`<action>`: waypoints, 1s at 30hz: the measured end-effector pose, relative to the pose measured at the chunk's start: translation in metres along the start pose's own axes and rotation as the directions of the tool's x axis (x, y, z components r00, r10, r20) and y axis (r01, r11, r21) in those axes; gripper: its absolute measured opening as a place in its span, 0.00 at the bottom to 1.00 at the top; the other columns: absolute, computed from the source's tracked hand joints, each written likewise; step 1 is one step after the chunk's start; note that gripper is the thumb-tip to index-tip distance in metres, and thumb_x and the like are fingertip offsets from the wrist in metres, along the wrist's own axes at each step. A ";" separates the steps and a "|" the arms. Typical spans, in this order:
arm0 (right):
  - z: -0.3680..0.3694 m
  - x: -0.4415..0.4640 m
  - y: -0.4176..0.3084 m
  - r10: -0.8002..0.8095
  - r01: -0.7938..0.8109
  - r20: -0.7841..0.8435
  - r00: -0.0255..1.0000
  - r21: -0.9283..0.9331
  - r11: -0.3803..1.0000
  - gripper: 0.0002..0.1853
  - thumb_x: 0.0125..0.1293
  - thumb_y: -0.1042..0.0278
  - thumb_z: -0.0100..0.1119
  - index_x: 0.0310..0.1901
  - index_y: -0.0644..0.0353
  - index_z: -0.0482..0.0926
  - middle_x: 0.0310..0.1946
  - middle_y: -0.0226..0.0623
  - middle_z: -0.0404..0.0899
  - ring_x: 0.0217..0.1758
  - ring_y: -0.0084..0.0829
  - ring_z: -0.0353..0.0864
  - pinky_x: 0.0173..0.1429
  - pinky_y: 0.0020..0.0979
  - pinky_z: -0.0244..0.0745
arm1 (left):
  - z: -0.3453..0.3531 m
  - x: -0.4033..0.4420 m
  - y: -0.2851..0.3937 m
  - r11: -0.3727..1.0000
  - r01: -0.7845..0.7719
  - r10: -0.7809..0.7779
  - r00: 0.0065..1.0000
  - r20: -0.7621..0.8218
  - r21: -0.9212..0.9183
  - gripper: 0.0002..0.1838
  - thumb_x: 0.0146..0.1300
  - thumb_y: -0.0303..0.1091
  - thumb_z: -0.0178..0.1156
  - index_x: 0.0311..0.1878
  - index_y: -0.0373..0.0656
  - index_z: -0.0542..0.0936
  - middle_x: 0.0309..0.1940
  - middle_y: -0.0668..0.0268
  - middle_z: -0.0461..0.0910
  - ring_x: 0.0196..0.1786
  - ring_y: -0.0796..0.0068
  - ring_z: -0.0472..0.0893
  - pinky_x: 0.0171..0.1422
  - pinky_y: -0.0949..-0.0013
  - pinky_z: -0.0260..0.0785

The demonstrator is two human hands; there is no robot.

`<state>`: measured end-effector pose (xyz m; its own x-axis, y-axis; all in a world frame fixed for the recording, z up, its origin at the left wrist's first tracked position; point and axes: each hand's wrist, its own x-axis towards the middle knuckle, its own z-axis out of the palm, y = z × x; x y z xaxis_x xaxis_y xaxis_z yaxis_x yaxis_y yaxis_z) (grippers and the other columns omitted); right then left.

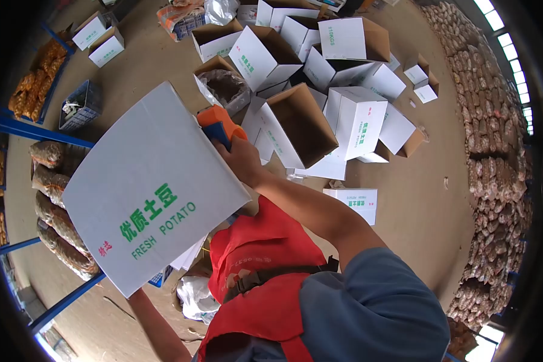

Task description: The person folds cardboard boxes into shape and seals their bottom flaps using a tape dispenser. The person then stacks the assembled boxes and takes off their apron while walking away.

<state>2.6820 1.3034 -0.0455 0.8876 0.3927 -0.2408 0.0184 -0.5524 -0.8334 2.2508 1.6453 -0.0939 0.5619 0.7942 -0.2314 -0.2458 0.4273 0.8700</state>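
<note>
A white cardboard box [157,181] with green "FRESH POTATO" print is tilted close in front of me, its printed side toward the camera. My right hand [241,158] is closed around an orange and blue tape dispenser [214,120] at the box's upper right edge. My left forearm [157,326] reaches up to the box's lower edge. The left hand and its fingers are hidden behind the cardboard, so its grip does not show. What supports the box from below is also out of sight.
White cartons [301,127], many with open tops, lie in a heap ahead. A closed carton [356,205] is at right. Filled sacks [63,211] lie on the left near a blue rail [42,133]. A blue crate [81,105] stands beyond. Stacked sacks [489,120] line the right wall.
</note>
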 end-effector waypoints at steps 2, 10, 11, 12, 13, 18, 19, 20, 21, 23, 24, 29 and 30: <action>-0.021 -0.008 0.013 0.134 -0.128 -0.074 0.988 0.071 0.989 0.36 0.75 0.35 0.56 0.46 0.72 0.82 0.35 0.61 0.86 0.43 0.55 0.88 0.52 0.49 0.77 | 0.053 -0.032 -0.014 0.991 0.131 -0.129 0.989 0.067 -0.014 0.37 0.78 0.62 0.47 0.76 0.41 0.72 0.68 0.53 0.79 0.70 0.46 0.77 0.76 0.40 0.70; -0.170 -0.034 0.141 0.214 -0.177 -0.357 0.909 0.133 0.975 0.34 0.74 0.36 0.61 0.44 0.71 0.83 0.37 0.60 0.87 0.45 0.58 0.88 0.50 0.48 0.78 | 0.192 -0.034 -0.121 0.875 0.468 -0.429 0.868 0.248 -0.124 0.38 0.78 0.61 0.47 0.77 0.40 0.71 0.67 0.54 0.81 0.67 0.47 0.81 0.73 0.43 0.74; -0.198 -0.024 0.155 0.164 -0.099 -0.425 0.890 0.171 0.980 0.33 0.74 0.38 0.62 0.47 0.72 0.84 0.38 0.58 0.88 0.43 0.54 0.89 0.50 0.46 0.78 | 0.257 -0.038 -0.134 0.859 0.485 -0.433 0.858 0.276 -0.161 0.38 0.79 0.61 0.46 0.77 0.39 0.70 0.67 0.53 0.80 0.68 0.47 0.81 0.73 0.43 0.74; -0.237 -0.013 0.176 0.111 -0.002 -0.416 0.903 0.253 0.967 0.29 0.76 0.44 0.62 0.49 0.72 0.83 0.39 0.52 0.90 0.41 0.45 0.90 0.48 0.43 0.80 | 0.331 -0.041 -0.133 0.844 0.511 -0.451 0.841 0.299 -0.165 0.38 0.79 0.62 0.45 0.76 0.38 0.71 0.67 0.51 0.80 0.67 0.46 0.81 0.73 0.42 0.74; -0.284 -0.003 0.160 -0.241 0.329 -0.431 0.869 0.140 0.934 0.25 0.78 0.49 0.61 0.49 0.70 0.84 0.38 0.42 0.91 0.38 0.37 0.89 0.46 0.41 0.82 | 0.367 -0.026 -0.152 0.820 0.546 -0.464 0.810 0.359 -0.171 0.38 0.80 0.61 0.44 0.76 0.37 0.71 0.68 0.49 0.79 0.68 0.46 0.81 0.73 0.41 0.74; -0.667 0.163 0.318 -0.356 0.385 -0.587 0.727 -0.080 0.919 0.35 0.78 0.41 0.60 0.69 0.68 0.77 0.59 0.45 0.86 0.57 0.36 0.86 0.62 0.36 0.80 | 0.590 -0.029 -0.199 0.961 0.274 -0.221 0.809 0.545 -0.018 0.29 0.85 0.53 0.46 0.67 0.34 0.77 0.66 0.55 0.82 0.71 0.59 0.78 0.79 0.54 0.66; -0.726 0.147 0.326 -0.377 0.410 -0.566 0.733 -0.075 0.909 0.35 0.78 0.41 0.60 0.69 0.68 0.77 0.59 0.45 0.86 0.57 0.36 0.86 0.62 0.36 0.80 | 0.598 -0.048 -0.199 0.973 0.230 -0.209 0.804 0.557 0.033 0.28 0.84 0.52 0.49 0.67 0.35 0.78 0.66 0.56 0.82 0.75 0.59 0.75 0.81 0.55 0.63; -0.769 0.130 0.312 0.102 0.047 -0.857 0.505 0.145 0.988 0.37 0.73 0.35 0.65 0.62 0.67 0.85 0.53 0.43 0.89 0.54 0.35 0.88 0.63 0.37 0.81 | 0.582 -0.049 -0.190 0.953 -0.044 -0.195 0.670 0.717 0.300 0.26 0.83 0.51 0.53 0.67 0.38 0.79 0.66 0.55 0.82 0.74 0.57 0.76 0.81 0.55 0.64; -0.778 0.092 0.304 -0.015 0.114 -0.901 0.434 0.039 0.993 0.39 0.71 0.34 0.67 0.63 0.68 0.85 0.52 0.43 0.89 0.51 0.34 0.88 0.61 0.37 0.84 | 0.556 -0.054 -0.178 0.803 -0.351 -0.262 0.516 0.815 0.481 0.24 0.81 0.49 0.56 0.67 0.40 0.80 0.66 0.54 0.82 0.74 0.55 0.76 0.80 0.55 0.65; -0.765 0.046 0.303 0.212 0.100 -0.925 0.314 0.255 0.962 0.34 0.75 0.40 0.65 0.59 0.70 0.85 0.45 0.42 0.90 0.40 0.32 0.88 0.47 0.32 0.86 | 0.468 -0.047 -0.228 0.537 -0.399 -0.394 0.660 0.639 0.743 0.23 0.78 0.49 0.58 0.66 0.46 0.82 0.64 0.55 0.84 0.68 0.50 0.81 0.76 0.54 0.69; -0.798 0.029 0.391 0.203 0.124 -0.918 0.341 0.258 0.958 0.34 0.75 0.40 0.65 0.59 0.70 0.85 0.45 0.42 0.90 0.40 0.32 0.88 0.47 0.32 0.86 | 0.413 -0.052 -0.258 0.446 -0.150 -0.416 0.838 0.353 0.882 0.24 0.74 0.48 0.60 0.66 0.45 0.83 0.64 0.53 0.84 0.66 0.49 0.82 0.75 0.53 0.71; -0.439 -0.071 0.338 0.112 -0.064 -0.551 0.827 0.105 0.992 0.24 0.84 0.51 0.55 0.50 0.70 0.87 0.37 0.36 0.87 0.36 0.33 0.82 0.42 0.32 0.79 | 0.232 -0.070 -0.305 -0.074 -0.122 -0.247 0.964 0.101 0.990 0.42 0.64 0.52 0.69 0.76 0.40 0.71 0.81 0.48 0.63 0.86 0.50 0.58 0.89 0.51 0.50; -0.403 -0.082 0.327 0.087 -0.036 -0.342 0.936 0.153 0.988 0.24 0.86 0.55 0.50 0.45 0.69 0.86 0.35 0.37 0.86 0.36 0.30 0.82 0.41 0.33 0.78 | 0.217 -0.068 -0.300 -0.155 -0.209 -0.255 0.953 0.165 0.966 0.47 0.63 0.54 0.70 0.80 0.39 0.65 0.84 0.47 0.57 0.88 0.49 0.52 0.91 0.50 0.44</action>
<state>2.8012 0.7940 -0.0979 0.9895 0.0680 -0.1274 -0.0840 -0.4470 -0.8906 2.4575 1.3695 -0.2450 0.7285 0.5763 -0.3704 0.6834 -0.6492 0.3339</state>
